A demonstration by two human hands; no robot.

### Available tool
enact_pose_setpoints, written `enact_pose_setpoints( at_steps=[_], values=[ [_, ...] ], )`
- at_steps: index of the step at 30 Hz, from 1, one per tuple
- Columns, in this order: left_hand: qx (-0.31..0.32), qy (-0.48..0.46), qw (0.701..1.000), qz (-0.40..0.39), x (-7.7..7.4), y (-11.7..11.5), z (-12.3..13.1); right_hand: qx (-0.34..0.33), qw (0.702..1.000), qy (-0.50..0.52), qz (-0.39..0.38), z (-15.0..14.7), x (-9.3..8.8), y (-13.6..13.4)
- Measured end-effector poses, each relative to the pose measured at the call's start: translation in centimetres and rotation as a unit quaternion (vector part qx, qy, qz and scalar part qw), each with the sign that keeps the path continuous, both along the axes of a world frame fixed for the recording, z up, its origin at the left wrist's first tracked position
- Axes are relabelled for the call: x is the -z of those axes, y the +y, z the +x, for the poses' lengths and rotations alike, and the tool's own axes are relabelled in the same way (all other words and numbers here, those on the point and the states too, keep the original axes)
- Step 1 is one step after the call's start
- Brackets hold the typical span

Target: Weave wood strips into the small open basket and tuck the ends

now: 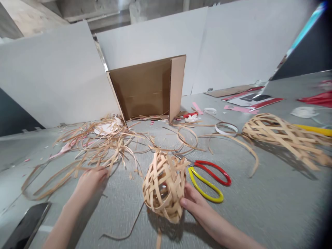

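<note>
A small woven bamboo basket (168,183), its weave loose and open, is held at its right side by my right hand (194,204), thumb in front. Something shiny shows through the gaps inside it. My left hand (90,181) reaches to the near edge of a tangled heap of bamboo strips (114,148); its fingers are closed around a strip there, though the fingertips are partly hidden. Just beyond the basket lie scissors (207,178) with one red and one yellow handle, their blades partly behind the basket.
An open cardboard box (177,86) stands at the back against white panels (155,38). A second, longer woven piece (275,133) lies at right, near rolls of tape (226,129). A dark phone (27,224) rests at lower left. Pink scissors (64,148) lie beside the heap.
</note>
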State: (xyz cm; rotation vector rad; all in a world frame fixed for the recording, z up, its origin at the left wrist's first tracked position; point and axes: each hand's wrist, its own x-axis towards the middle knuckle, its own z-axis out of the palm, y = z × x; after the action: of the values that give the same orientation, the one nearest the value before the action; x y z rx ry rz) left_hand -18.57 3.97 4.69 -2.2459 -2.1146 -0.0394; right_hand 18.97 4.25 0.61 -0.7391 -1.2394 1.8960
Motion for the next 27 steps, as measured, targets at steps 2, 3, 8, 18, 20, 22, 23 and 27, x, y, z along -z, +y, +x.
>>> enact_pose_setpoints(
  at_steps=[2, 3, 8, 18, 20, 22, 23, 27],
  values=[
    [-0.002, -0.005, 1.000, 0.013, 0.0, 0.1, -0.3, 0.003, 1.000, -0.005, 0.005, 0.1, -0.3, -0.1],
    [-0.007, -0.007, 1.000, 0.025, 0.1, 0.1, -0.4, 0.008, 1.000, -0.008, 0.010, 0.1, -0.4, -0.2],
    [-0.051, -0.010, 0.994, 0.093, 1.2, 0.3, -1.5, 0.034, 0.998, -0.029, 0.046, 0.5, -0.8, 0.3],
    [-0.118, -0.031, 0.959, 0.257, -1.0, -0.7, -1.1, 0.066, 0.995, 0.048, 0.048, -0.2, 3.2, 1.3],
    [-0.121, -0.035, 0.950, 0.286, -2.3, -0.9, -0.9, 0.072, 0.996, 0.046, 0.039, -0.4, 3.6, 1.1],
    [-0.112, -0.041, 0.944, 0.308, -3.6, -0.6, -0.8, 0.083, 0.995, 0.039, 0.034, -0.5, 3.5, 0.9],
    [-0.108, -0.045, 0.940, 0.319, -4.1, -0.3, -0.8, 0.091, 0.995, 0.033, 0.034, -0.5, 3.4, 0.9],
    [-0.103, -0.058, 0.933, 0.340, -4.7, 2.5, -1.3, 0.133, 0.990, -0.007, 0.036, -0.6, 2.6, 0.9]
  ],
)
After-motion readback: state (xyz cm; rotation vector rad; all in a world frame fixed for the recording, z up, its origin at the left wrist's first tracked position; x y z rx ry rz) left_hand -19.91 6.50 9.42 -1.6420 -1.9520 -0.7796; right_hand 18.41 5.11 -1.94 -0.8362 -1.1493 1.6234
